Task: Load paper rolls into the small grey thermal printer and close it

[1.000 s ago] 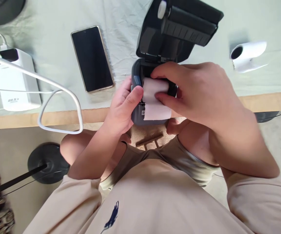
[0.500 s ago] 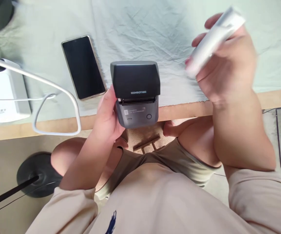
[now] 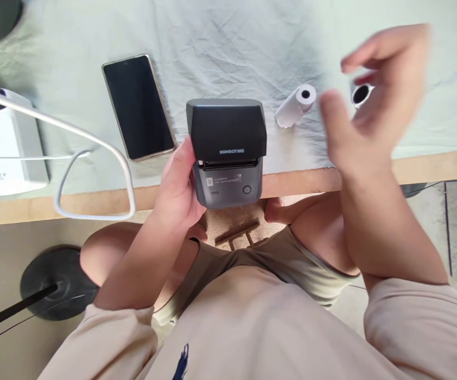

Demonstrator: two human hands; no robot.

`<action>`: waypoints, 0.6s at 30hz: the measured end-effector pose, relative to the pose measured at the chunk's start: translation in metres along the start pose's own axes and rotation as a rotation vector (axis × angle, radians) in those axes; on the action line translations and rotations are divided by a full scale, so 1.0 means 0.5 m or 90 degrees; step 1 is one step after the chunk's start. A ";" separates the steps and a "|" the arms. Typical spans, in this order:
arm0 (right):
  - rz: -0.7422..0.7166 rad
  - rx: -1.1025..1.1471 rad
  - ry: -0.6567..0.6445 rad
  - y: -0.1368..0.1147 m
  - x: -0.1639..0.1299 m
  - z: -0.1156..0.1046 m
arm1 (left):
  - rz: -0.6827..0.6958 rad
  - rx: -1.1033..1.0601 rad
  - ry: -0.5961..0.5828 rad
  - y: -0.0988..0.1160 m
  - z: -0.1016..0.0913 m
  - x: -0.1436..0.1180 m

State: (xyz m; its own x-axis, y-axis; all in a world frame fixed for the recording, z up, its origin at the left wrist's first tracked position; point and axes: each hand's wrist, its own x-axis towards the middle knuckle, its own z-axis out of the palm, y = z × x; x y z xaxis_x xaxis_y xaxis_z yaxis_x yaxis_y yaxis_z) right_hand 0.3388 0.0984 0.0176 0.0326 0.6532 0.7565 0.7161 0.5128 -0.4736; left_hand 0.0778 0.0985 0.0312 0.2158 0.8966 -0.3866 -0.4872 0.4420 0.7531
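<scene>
My left hand (image 3: 178, 190) grips the left side of a small dark grey label printer (image 3: 226, 150) at the table's near edge; its lid is down. A white paper roll (image 3: 296, 104) lies on the cloth just right of the printer. My right hand (image 3: 371, 100) hovers blurred above the table to the right of that roll, fingers spread and holding nothing. Behind its fingers a second white roll (image 3: 361, 94) with a dark core partly shows.
A black phone (image 3: 138, 107) lies face up left of the printer. A white power bank (image 3: 4, 145) with a white cable (image 3: 93, 174) sits at the far left. The pale green cloth (image 3: 232, 47) covers the wooden table (image 3: 430, 163). A black stand base (image 3: 54, 282) is on the floor.
The printer's lid went from open with paper inside to shut. My right hand lifted a white roll away, then released it; the roll now lies on the cloth.
</scene>
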 end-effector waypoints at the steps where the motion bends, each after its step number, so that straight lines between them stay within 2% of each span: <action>1: -0.057 0.021 0.019 -0.028 0.007 -0.004 | -0.015 -0.002 0.004 0.000 0.001 0.000; 4: -0.140 0.113 -0.187 -0.106 0.017 -0.009 | -0.023 -0.026 -0.029 -0.002 0.001 0.000; 5: -0.140 0.121 -0.229 -0.125 0.017 -0.009 | -0.013 -0.036 -0.037 -0.003 0.000 0.000; 6: -0.122 0.120 -0.237 -0.138 0.017 -0.009 | -0.007 -0.044 -0.044 -0.003 -0.002 0.000; 10: 0.033 0.125 -0.158 -0.156 0.012 -0.014 | -0.029 -0.026 -0.050 0.003 -0.005 -0.001; 13: 0.072 0.109 -0.148 -0.142 0.013 -0.026 | -0.058 0.003 -0.021 0.014 -0.002 -0.002; 16: 0.097 0.070 -0.089 -0.092 0.021 -0.048 | -0.093 0.029 0.032 0.019 0.002 -0.001; 18: 0.116 0.010 0.018 -0.035 0.029 -0.070 | -0.076 0.021 0.038 0.018 0.001 0.000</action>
State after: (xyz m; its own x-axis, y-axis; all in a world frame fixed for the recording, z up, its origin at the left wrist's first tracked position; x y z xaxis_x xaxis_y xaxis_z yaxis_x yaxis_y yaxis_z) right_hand 0.3513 0.0794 0.0526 0.1808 0.7199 0.6701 0.6854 0.3964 -0.6108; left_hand 0.0739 0.1025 0.0383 0.2194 0.8347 -0.5052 -0.4326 0.5473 0.7164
